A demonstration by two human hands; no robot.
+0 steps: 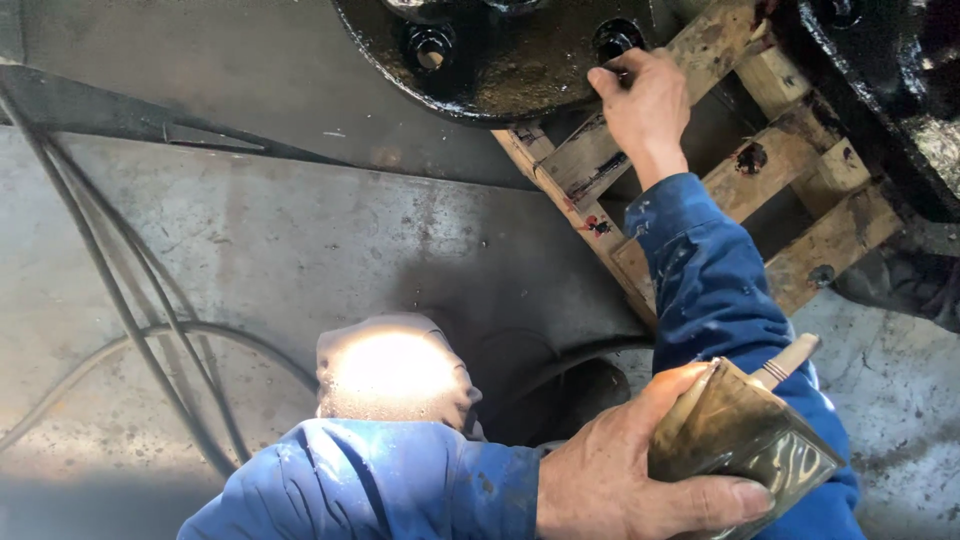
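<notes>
My left hand (620,475) grips a dull, dirty metal tin (745,440) at the bottom right. A pale wooden handle (788,360) sticks out of the tin's top. My right hand (645,100) reaches up to the greasy black round flange (500,75). Its bunched fingertips touch the rim beside a bolt hole (616,38), and anything pinched in them is hidden. Both arms wear blue sleeves speckled with paint. A second bolt hole (430,47) lies further left on the flange.
A worn wooden pallet (790,160) lies under the flange and under a black machine part (890,90) at the right. Dark cables (120,300) run across the grey concrete floor at the left. A sunlit pale knee (395,370) shows at the bottom middle.
</notes>
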